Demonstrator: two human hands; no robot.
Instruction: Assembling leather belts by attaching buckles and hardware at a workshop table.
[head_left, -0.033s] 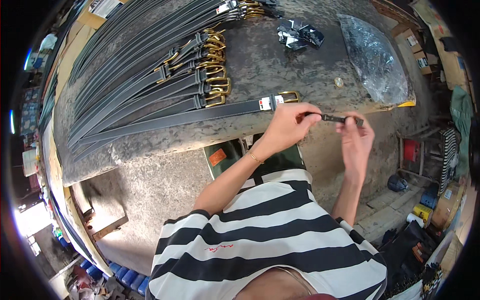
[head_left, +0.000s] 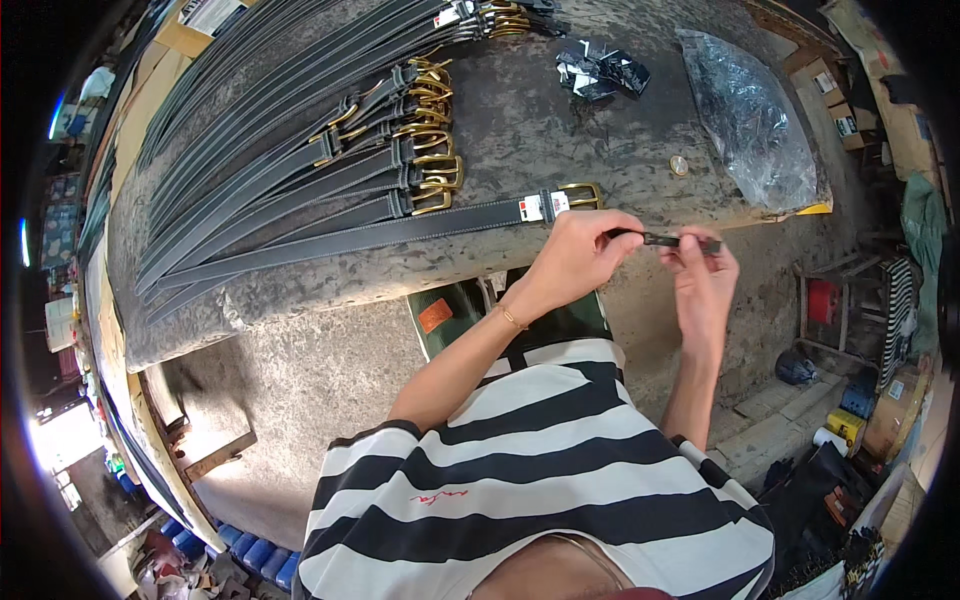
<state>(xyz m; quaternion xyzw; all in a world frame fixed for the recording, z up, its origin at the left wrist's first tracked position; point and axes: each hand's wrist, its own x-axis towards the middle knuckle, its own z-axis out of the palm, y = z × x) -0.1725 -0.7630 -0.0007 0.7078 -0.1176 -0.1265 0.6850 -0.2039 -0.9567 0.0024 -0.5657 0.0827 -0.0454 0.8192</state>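
Observation:
Between my two hands a short, narrow dark strip (head_left: 660, 239) is held up in front of the table's near edge; its exact kind is unclear. My left hand (head_left: 580, 250) pinches its left end with thumb and forefinger. The fingertips of my right hand (head_left: 703, 270) close on its other end. Just behind my left hand lies a black belt (head_left: 400, 228) with pale stitching, a white tag (head_left: 542, 207) around it and a brass buckle (head_left: 581, 195). My left fingers partly cover the view of the table edge there.
Several black belts (head_left: 300, 165) with brass buckles (head_left: 432, 178) fan across the dark worn table (head_left: 520, 130). At the back sit black-and-white tags (head_left: 602, 70) in a pile. A small round gold piece (head_left: 679, 165) and a clear plastic bag (head_left: 755, 125) lie to the right.
My right hand has shifted slightly left and down, with its fingers moved along the dark strip toward my left hand. My left hand stays nearly in place.

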